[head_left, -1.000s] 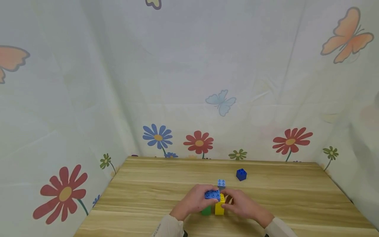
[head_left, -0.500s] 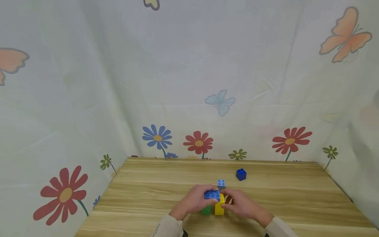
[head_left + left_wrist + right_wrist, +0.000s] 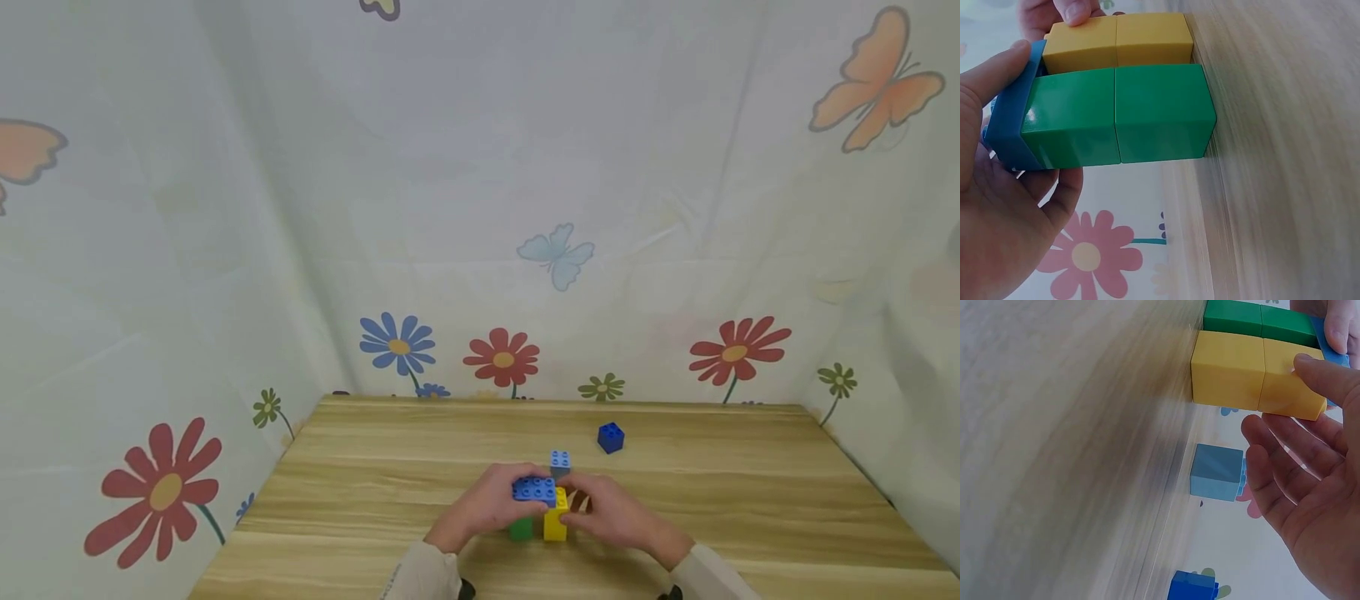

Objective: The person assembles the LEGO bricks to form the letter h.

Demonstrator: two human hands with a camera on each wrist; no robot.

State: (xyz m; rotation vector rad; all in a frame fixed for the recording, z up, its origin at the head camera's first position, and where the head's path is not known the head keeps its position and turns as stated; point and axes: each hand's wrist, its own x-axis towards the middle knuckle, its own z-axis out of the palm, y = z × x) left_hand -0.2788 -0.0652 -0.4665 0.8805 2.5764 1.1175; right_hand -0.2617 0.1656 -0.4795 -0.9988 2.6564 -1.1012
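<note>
Found the left hand (image 3: 493,500) gripping the blue brick (image 3: 534,490) atop the green stack (image 3: 1116,119), the right hand (image 3: 617,514) pinching the yellow stack (image 3: 1230,372) near its top. Noted both stacks upright side by side on the wooden table (image 3: 360,467), with the blue brick extending toward the yellow one's top. Recorded a light-blue brick (image 3: 1216,472) just beyond, a dark-blue brick (image 3: 611,438) farther back to the right, flowered cloth (image 3: 450,183) behind.

head: green stack (image 3: 521,530) partly behind left hand (image 3: 489,502) | right wrist: navy block (image 3: 1190,586) cropped
</note>
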